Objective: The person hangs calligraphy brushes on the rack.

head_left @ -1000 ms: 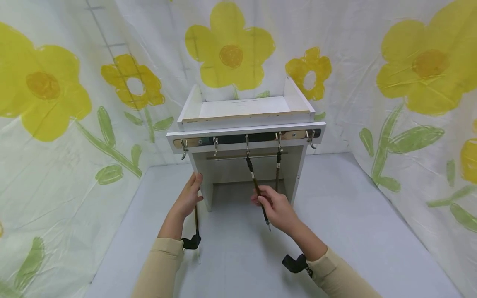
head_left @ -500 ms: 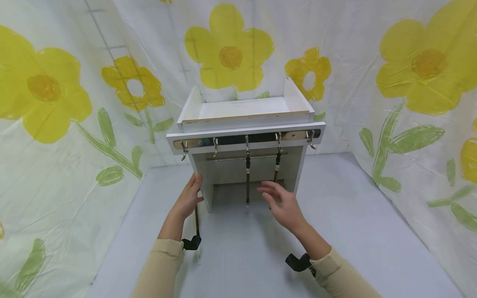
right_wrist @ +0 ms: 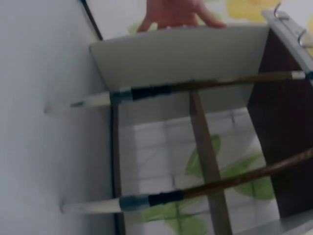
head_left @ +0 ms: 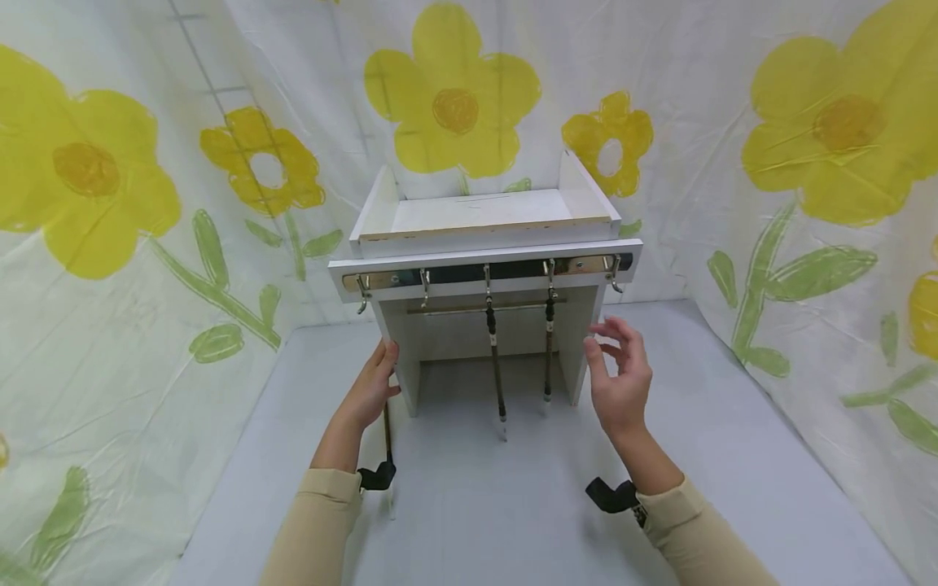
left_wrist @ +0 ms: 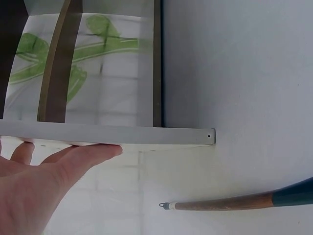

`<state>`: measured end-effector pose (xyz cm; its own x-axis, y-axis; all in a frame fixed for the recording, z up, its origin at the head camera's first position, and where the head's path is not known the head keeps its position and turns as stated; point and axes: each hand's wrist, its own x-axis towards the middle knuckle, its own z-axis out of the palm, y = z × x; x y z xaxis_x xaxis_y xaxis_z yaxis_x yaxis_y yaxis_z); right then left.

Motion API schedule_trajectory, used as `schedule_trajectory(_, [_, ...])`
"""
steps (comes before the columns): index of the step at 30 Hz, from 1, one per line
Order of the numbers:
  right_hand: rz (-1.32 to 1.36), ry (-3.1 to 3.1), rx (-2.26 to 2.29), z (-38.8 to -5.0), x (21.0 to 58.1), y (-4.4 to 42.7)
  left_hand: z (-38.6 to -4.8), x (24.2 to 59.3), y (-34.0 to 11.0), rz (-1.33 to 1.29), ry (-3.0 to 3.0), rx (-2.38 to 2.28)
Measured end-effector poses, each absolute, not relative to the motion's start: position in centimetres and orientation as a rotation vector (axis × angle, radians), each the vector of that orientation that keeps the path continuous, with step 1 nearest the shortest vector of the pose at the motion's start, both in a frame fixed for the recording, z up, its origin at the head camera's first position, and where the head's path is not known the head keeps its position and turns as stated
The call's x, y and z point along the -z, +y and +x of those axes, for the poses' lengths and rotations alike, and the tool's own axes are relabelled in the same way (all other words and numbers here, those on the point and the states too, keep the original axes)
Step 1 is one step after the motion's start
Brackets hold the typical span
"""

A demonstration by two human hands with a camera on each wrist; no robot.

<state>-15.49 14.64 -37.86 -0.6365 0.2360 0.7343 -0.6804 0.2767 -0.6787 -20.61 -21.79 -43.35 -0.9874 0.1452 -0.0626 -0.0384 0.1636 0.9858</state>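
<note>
My sleeves: tan [head_left: 311, 533], with a small black wrist camera [head_left: 603, 494] on each wrist.
Loose brush: a long brown one [left_wrist: 225, 202] on the surface [head_left: 469, 521], between the shelf and the left edge, near my left wrist.
My right grip [head_left: 621, 378]: up over the right half of the surface, just beside the shelf's right side. My thumb and fingers are apart and bent a little, with nothing in them.
My left grip [head_left: 370, 391]: against the outside of the shelf's left side. My fingers lie along the board.
Middle brush: this one [head_left: 496, 366] hangs from the middle hook, its low end leaning right.
Next brush: another [head_left: 549, 358] hangs one hook to the right, nearly straight. I can't tell if either tip touches the surface.
Hooks: five, on a shiny strip [head_left: 454, 273] across the shelf's front.
White shelf: it [head_left: 479, 233] stands by the middle of the back edge.
Cloth: white [head_left: 659, 49] with big yellow flowers, behind the back edge.
</note>
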Motion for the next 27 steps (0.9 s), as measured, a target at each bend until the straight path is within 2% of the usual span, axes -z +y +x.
schedule_trajectory(8, [0.223, -2.018, -1.753, -19.8, 41.3, 17.6, -20.2, 43.1, -21.6, 0.102, 2.268, -1.959])
schedule_trajectory(17, [0.192, -2.23, -1.927, -21.2, 43.0, 18.0, -20.2, 44.0, -23.1, 0.142, 2.272, -1.967])
schedule_trajectory(21, [0.186, -2.214, -1.926, -21.0, 42.2, 17.8, -19.7, 44.2, -24.5, 0.013, 2.273, -2.009])
schedule_trajectory(27, [0.213, -2.224, -1.912, -19.8, 40.5, 17.7, -18.1, 44.5, -25.7, -0.389, 2.249, -2.075])
